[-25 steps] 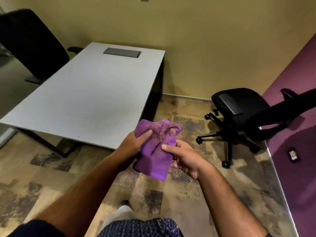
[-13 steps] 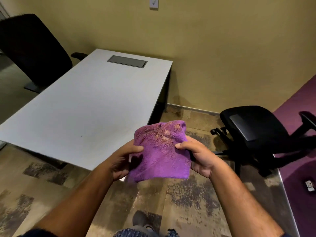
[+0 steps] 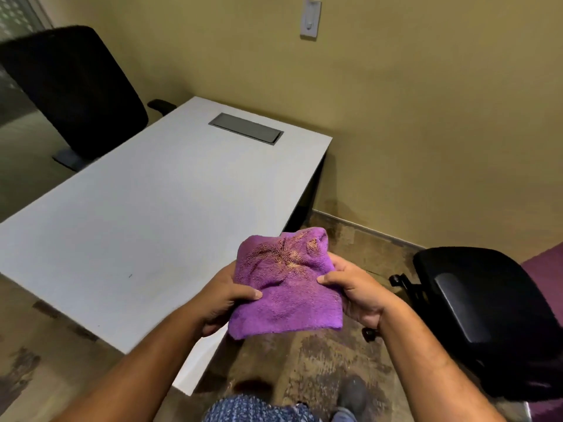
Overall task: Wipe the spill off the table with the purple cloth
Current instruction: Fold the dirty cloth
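Cloth (image 3: 286, 287) pinched flat between left hand (image 3: 225, 296) and right hand (image 3: 356, 290), soiled face up, likely refolding; off table (image 3: 146, 214).

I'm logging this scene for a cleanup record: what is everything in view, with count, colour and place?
rectangular white table: one, white, left of centre
grey cable hatch: one, grey, set in the table's far end
black office chairs: two, black, far left and right
wall switch plate: one, white, top wall
purple terry cloth: one, purple with tan specks, held off the table's near corner
left hand: gripping cloth's left edge
right hand: gripping cloth's right edge
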`<state>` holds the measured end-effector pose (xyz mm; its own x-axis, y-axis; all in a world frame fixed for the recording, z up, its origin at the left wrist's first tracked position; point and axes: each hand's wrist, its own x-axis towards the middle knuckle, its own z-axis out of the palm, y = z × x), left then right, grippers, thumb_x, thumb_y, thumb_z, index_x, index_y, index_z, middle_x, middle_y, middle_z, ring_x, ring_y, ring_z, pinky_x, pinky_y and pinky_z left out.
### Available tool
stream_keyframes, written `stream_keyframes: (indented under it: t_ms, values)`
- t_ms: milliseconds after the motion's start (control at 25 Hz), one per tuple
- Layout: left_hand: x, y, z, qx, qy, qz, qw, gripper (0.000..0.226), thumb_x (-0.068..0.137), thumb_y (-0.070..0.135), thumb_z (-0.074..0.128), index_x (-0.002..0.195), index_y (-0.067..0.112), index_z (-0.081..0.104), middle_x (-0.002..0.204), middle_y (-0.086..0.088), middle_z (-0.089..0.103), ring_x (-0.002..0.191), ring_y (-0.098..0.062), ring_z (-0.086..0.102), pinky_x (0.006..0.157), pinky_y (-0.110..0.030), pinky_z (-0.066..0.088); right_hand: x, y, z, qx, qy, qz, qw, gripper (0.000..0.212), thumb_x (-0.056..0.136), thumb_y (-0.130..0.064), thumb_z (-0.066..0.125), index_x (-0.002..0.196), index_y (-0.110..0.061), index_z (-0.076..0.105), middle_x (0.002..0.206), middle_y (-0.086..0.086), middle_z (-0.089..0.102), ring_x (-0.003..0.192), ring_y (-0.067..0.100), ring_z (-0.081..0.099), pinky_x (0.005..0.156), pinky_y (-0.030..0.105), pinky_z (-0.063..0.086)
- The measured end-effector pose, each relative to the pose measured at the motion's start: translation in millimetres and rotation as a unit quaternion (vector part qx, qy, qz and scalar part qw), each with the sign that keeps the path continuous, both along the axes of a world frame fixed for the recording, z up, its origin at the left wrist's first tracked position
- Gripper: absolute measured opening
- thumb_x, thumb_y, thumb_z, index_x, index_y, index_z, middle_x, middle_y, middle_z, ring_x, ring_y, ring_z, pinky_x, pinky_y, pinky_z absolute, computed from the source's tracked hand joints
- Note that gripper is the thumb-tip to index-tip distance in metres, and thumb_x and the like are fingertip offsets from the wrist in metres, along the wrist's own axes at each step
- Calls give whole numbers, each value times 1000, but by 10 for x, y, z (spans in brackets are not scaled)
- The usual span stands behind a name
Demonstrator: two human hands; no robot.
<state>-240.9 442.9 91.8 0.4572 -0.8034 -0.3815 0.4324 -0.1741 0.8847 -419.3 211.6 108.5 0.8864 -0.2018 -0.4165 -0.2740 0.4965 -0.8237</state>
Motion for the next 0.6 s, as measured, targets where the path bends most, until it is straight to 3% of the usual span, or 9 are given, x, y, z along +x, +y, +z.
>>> stream_keyframes:
  t_ms: [200, 320, 400, 440, 480, 560, 600]
  values:
    - [-102, -623, -56, -55, 90, 142, 984, 70, 75, -13, 69, 139, 16, 64, 134, -17, 74, 119, -32, 75, 90, -37, 63, 510, -889, -149, -2, -32, 86, 996, 56, 97, 13, 53, 147, -10, 59, 151, 25, 61, 131, 40, 60, 103, 49, 57]
    - [-263, -885, -95, -128, 128, 227, 957, 76, 77, -15, 64, 147, 16, 58, 142, -17, 69, 126, -32, 69, 101, -42, 61, 796, -1390, -117, 25, -36, 166, 985, 60, 95, 12, 54, 149, -12, 57, 152, 21, 61, 128, 36, 61, 89, 39, 59]
    - [-328, -997, -134, -152, 143, 275, 939, 79, 76, -15, 61, 150, 13, 56, 148, -20, 63, 133, -36, 62, 116, -47, 49, 1003, -1622, -63, 49, -34, 222, 973, 59, 93, 15, 53, 147, -9, 60, 141, 14, 70, 106, 23, 75, 68, 30, 67]
    - [-363, -1039, -152, -163, 152, 299, 928, 77, 74, -17, 60, 146, 10, 59, 146, -21, 63, 133, -37, 61, 119, -49, 45, 1114, -1699, -32, 33, -35, 252, 966, 54, 92, 16, 55, 141, -5, 64, 134, 12, 73, 96, 17, 78, 64, 27, 65]
    - [-393, -1082, -173, -172, 159, 325, 916, 72, 72, -19, 58, 138, 9, 66, 141, -22, 66, 129, -37, 63, 120, -50, 45, 1229, -1761, -7, -3, -40, 279, 959, 46, 90, 16, 57, 131, 0, 70, 131, 13, 75, 96, 18, 78, 69, 28, 64]
    - [-410, -1159, -248, -164, 152, 388, 894, 56, 68, -18, 57, 112, 10, 79, 123, -20, 73, 117, -36, 68, 114, -48, 49, 1482, -1869, -8, -82, -61, 323, 941, 28, 87, 19, 57, 99, 5, 78, 138, 9, 73, 119, 25, 74, 92, 36, 60]
    - [-382, -1197, -274, -160, 154, 421, 879, 49, 67, -14, 56, 100, 10, 82, 114, -18, 75, 111, -35, 68, 109, -46, 52, 1620, -1911, 3, -124, -70, 333, 932, 33, 87, 22, 52, 86, 2, 79, 142, 4, 72, 130, 25, 69, 97, 38, 57]
